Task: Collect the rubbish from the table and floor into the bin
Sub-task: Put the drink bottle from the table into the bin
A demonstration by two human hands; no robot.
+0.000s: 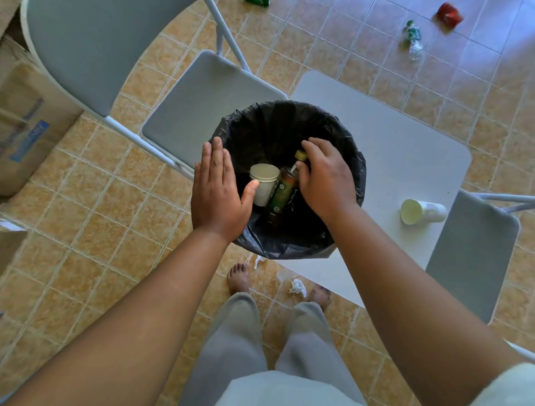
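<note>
A bin with a black liner [351, 162] stands on the near corner of the white table [405, 150]. Inside it lie a pale paper cup [265, 179] and a dark green tea bottle [282, 194], side by side. My left hand [215, 191] is flat over the bin's left rim, fingers straight, thumb touching the cup. My right hand [324, 176] reaches into the bin with its fingers curled on the bottle's neck, just under the yellow cap. Another paper cup [421, 211] lies on its side on the table to the right.
Grey folding chairs stand at the left [202, 101] and right [474, 255]. On the floor lie crumpled paper [298, 287] by my bare feet, a crushed plastic bottle [414, 40], a red wrapper [447, 14] and a green wrapper [257, 2]. A cardboard box [26, 121] stands far left.
</note>
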